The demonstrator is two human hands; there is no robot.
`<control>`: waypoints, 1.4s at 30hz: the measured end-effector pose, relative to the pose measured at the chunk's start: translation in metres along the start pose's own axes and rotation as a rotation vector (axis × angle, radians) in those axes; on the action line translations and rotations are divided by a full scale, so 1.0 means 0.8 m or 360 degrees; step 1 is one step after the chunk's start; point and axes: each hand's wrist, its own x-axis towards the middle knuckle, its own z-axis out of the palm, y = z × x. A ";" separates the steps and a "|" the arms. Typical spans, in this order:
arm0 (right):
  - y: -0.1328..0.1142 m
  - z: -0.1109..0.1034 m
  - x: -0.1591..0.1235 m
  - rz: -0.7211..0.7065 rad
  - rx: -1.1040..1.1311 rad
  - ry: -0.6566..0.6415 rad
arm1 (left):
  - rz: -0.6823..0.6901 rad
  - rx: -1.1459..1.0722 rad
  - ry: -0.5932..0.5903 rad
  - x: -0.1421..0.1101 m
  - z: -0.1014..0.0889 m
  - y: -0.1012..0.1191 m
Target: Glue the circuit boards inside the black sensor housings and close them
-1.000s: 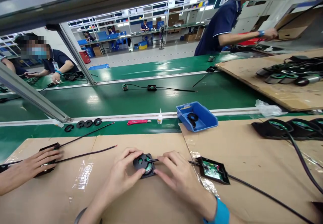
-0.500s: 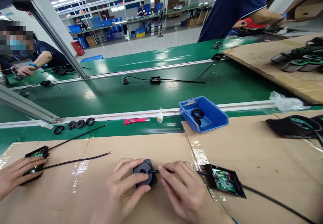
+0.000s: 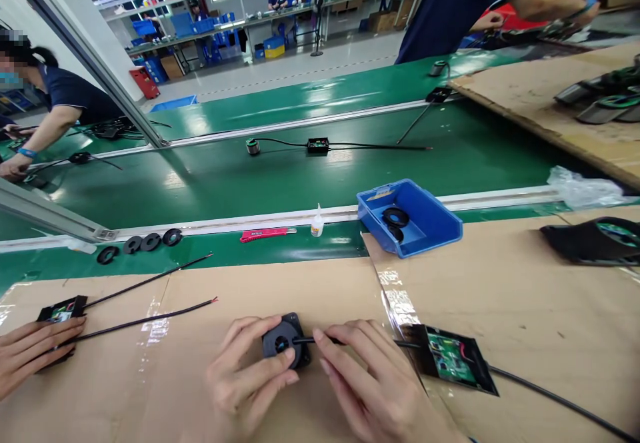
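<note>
My left hand (image 3: pixel 250 366) grips a black round part with a central hole and a squarish flange (image 3: pixel 286 338) by its edges, thumb near the hole. From its right side runs a black cable (image 3: pixel 304 340), which my right hand (image 3: pixel 370 373) pinches between thumb and fingers close to the part. The cable passes under my right fingers to a black open case with a green circuit board (image 3: pixel 457 360), lying on the cardboard (image 3: pixel 240 290). Another cable leaves the case toward the lower right. How deep the cable sits in the part is hidden.
A co-worker's hand (image 3: pixel 40 350) rests on another circuit-board case at left. Black rings (image 3: pixel 150 242), a red cutter (image 3: pixel 267 234), a small white bottle (image 3: pixel 317 222) and a blue bin (image 3: pixel 425 230) with rings line the far edge. A conveyor (image 3: pixel 210 176) carries a wired board beyond.
The view has shifted slightly. My left thumb has slid off the central hole, which now shows more. Both hands keep their hold. The co-worker at far left has reached down and forward.
</note>
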 end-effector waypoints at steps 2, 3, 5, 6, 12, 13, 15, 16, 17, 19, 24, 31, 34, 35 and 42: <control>0.002 0.001 -0.001 -0.0003 0.0032 0.0017 | 0.0020 0.0015 0.0025 0.000 0.001 0.001; 0.003 0.002 -0.001 -0.0008 0.0048 0.0039 | 0.0040 0.0030 0.0037 0.001 0.001 0.002; 0.005 0.004 -0.001 -0.0021 0.0068 0.0089 | 0.0087 0.0078 0.0070 0.003 0.002 0.003; 0.005 0.005 -0.001 -0.0023 0.0076 0.0092 | 0.0114 0.0107 0.0075 0.004 0.002 0.003; 0.005 0.005 -0.003 -0.0011 0.0100 0.0054 | 0.0244 0.0399 0.0067 0.001 0.006 0.000; 0.004 0.004 -0.003 -0.0008 0.0097 0.0052 | 0.0270 0.0465 0.0058 0.001 0.006 0.000; 0.003 0.002 -0.002 -0.0005 0.0089 0.0036 | 0.0310 0.0575 0.0033 0.000 0.006 0.000; 0.002 0.001 -0.001 -0.0005 0.0085 0.0026 | 0.0310 0.0612 0.0006 0.001 0.006 0.001; 0.002 0.000 0.000 -0.0003 0.0081 0.0016 | 0.0310 0.0629 -0.0033 0.001 0.005 0.002; 0.001 -0.002 0.003 0.0014 0.0073 0.0001 | 0.0316 0.0601 -0.0111 0.001 0.005 0.003; -0.005 -0.009 0.006 0.0038 -0.0002 0.0109 | 0.0181 0.0274 -0.0140 -0.007 0.019 -0.002; -0.019 0.001 -0.001 0.0414 0.0463 -0.0232 | 0.0057 -0.0105 0.0064 -0.012 0.036 -0.009; -0.020 0.007 -0.005 0.0202 0.0291 -0.0109 | 0.0013 -0.0070 0.0083 -0.012 0.035 -0.004; -0.021 0.009 -0.006 0.0092 0.0208 -0.0083 | 0.0006 -0.0041 0.0084 -0.012 0.034 -0.003; -0.033 0.018 -0.004 -0.0130 -0.0218 -0.0083 | 0.0404 0.0502 0.0298 -0.008 0.033 0.002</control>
